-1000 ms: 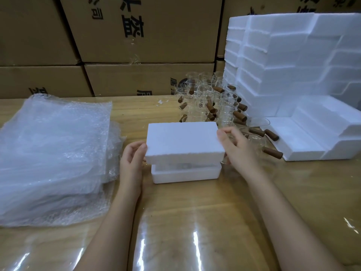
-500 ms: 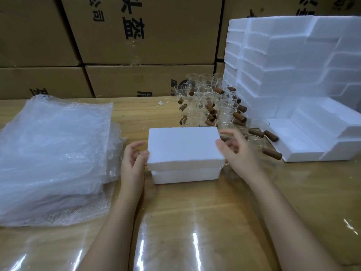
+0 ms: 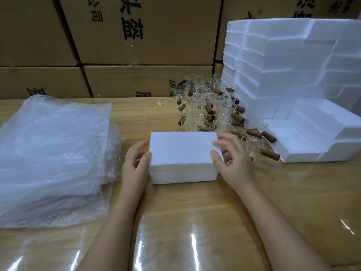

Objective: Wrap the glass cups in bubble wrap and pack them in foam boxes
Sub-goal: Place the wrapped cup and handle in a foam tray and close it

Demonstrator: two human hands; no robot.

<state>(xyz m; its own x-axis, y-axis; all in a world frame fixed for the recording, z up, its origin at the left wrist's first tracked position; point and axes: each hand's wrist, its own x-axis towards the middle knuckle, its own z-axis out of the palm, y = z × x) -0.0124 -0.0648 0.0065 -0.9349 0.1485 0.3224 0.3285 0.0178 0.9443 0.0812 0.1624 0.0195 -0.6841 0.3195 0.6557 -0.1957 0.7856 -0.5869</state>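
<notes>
The left hand point(image 3: 136, 165) and right hand point(image 3: 232, 159) grip the ends of the white rectangular foam box point(image 3: 183, 157); closing looks done, so next it needs lifting aside.

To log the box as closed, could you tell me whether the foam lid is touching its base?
Touching. The head view shows the foam lid seated on the base, no gap between.

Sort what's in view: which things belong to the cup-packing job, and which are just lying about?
Job: closed foam box, held at its ends by left hand and right hand; glass cups; bubble wrap pile; stacked foam boxes.
Lying about: cardboard cartons behind the table; white scrap on the table.
</notes>
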